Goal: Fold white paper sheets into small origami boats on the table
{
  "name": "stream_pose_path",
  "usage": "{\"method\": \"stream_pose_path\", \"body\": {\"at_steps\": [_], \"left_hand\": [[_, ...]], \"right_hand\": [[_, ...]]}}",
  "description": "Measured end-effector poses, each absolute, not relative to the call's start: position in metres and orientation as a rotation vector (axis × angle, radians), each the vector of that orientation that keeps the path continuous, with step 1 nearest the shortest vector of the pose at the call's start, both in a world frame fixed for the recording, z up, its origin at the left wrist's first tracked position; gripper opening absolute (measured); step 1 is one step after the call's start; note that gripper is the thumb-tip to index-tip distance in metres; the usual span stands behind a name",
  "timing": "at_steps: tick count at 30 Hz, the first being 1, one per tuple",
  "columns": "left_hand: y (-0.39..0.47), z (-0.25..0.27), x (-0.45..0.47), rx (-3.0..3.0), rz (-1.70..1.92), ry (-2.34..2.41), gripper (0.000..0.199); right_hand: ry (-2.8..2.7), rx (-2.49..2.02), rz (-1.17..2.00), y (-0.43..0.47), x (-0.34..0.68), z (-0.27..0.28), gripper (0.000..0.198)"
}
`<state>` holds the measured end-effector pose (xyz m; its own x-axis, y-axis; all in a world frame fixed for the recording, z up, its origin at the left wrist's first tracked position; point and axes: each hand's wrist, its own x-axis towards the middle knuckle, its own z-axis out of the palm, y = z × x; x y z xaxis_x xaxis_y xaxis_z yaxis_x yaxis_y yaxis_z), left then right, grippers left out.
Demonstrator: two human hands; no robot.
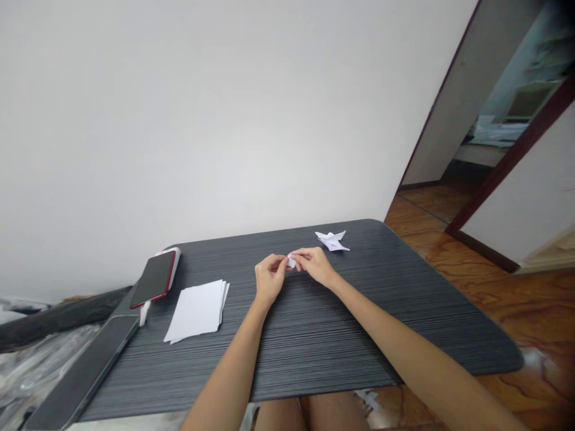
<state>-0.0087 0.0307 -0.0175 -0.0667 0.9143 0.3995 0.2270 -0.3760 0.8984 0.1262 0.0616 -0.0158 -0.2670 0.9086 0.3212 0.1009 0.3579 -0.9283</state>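
Note:
Over the middle of the dark table, my left hand (pixel 270 276) and my right hand (pixel 315 264) meet at a small folded piece of white paper (pixel 291 261). Thumb and fingers of each hand pinch it from either side, covering most of it. A folded white paper crane (pixel 332 240) lies beyond my right hand, toward the back of the table. To the left of my left hand sits a stack of white paper sheets (pixel 195 310), slightly fanned at its right edge.
A red-edged phone (pixel 155 279) leans on a white object (pixel 175 263) at the table's left side. A long dark flat object (pixel 85 371) lies along the left edge. The white wall (pixel 251 120) stands behind the dark table (pixel 323 347); a doorway opens at right.

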Motion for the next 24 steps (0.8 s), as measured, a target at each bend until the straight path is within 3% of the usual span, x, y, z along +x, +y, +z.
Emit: {"method": "stream_pose_path", "body": {"at_steps": [24], "left_hand": [[0.0272,-0.0168,-0.0091,1.635,1.522,1.274,0.016]], "right_hand": [[-1.465,-0.855,1.238,0.0574,0.1214,-0.0126,0.026]]}}
